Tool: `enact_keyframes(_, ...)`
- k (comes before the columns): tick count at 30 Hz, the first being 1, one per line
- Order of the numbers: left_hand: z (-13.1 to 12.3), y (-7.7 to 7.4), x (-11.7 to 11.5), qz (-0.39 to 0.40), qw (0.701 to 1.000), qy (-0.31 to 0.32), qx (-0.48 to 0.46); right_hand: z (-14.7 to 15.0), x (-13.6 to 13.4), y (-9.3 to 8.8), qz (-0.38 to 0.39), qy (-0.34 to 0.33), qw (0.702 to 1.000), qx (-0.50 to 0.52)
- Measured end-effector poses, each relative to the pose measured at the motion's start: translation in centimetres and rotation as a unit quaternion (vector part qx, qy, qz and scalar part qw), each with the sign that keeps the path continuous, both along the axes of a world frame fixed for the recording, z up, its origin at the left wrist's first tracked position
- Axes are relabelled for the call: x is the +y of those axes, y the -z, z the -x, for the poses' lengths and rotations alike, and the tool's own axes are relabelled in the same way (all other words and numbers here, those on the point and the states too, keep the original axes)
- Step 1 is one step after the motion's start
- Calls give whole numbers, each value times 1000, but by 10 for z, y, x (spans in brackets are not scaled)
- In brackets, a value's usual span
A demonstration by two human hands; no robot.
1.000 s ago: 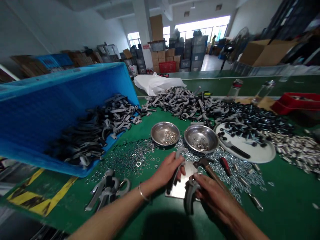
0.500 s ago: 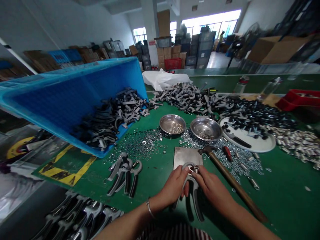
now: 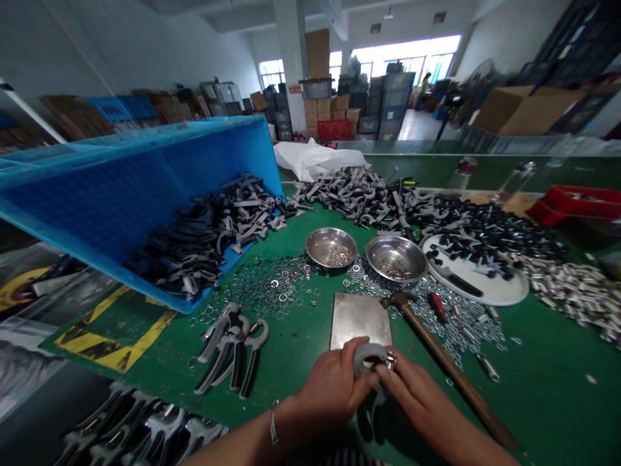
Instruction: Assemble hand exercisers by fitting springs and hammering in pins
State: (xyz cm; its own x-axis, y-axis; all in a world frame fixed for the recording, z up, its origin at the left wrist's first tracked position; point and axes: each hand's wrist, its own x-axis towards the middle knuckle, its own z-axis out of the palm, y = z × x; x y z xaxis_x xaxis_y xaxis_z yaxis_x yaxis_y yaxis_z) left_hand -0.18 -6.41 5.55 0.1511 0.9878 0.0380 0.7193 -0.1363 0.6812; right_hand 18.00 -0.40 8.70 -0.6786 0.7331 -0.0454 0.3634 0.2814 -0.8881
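Grey-and-black grip [image 3: 361,362], lower centre of the frame | your left hand [image 3: 332,383] and right hand [image 3: 416,392] curl closely round its top | likely light, stiff, slick at the metal piece [image 3: 390,360]; hold the curved grey part

Dim interior, glaring far windows [image 3: 412,49]

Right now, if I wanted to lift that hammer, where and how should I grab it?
Probably by the lower half of its wooden handle, from above and from the person's right. The hammer lies with its head by the metal plate and its slim, straight handle slanting down to the right. The right hand is left of it, and loose small metal rings crowd the upper handle.
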Motion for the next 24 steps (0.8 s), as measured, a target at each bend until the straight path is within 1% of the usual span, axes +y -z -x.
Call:
enact_keyframes(2,0,-5,-6,-10,999,45,22,-1,-7,-10,0,-6,1000,-8)
enact_keyframes(4,-1,-11,-7,-20,996,79,32,-1,-13,-16,1,-8,1000,-7)
enact_keyframes(6,0,-17,2,-11,995,87,51,0,-9,-14,7,-10,1000,-9)
enact_keyframes(7,2,-19,11,4,994,86,67,0,-1,-10,11,-11,1000,-21)
enact_keyframes(8,5,-20,24,21,993,84,86,0,11,-5,5,-15,999,-41)
enact_keyframes(9,9,-19,40,33,990,82,105,0,29,1,-17,-17,997,-70)
enact_keyframes(10,14,-18,57,38,988,86,125,0,50,7,-50,-21,993,-104)
enact_keyframes(11,19,-16,74,35,984,95,144,-1,74,13,-107,-14,984,-139)
enact_keyframes(12,24,-14,92,31,980,110,165,-3,100,17,-167,6,971,-173)
enact_keyframes(13,28,-12,108,29,973,122,192,-4,125,19,-201,32,959,-195)
enact_keyframes(15,31,-10,139,31,960,129,248,-9,171,18,-250,75,936,-238)
enact_keyframes(16,30,-11,155,27,955,124,269,-12,189,16,-265,88,925,-259)
enact_keyframes(18,21,-15,188,-4,953,108,284,-13,216,15,-288,102,903,-302)
enact_keyframes(20,8,-18,222,-45,953,111,277,-9,233,19,-299,114,884,-341)
enact_keyframes(22,-7,-18,255,-65,953,117,271,-1,244,29,-302,125,871,-367)
enact_keyframes(24,-21,-13,280,-63,955,123,263,7,251,41,-299,133,864,-382)
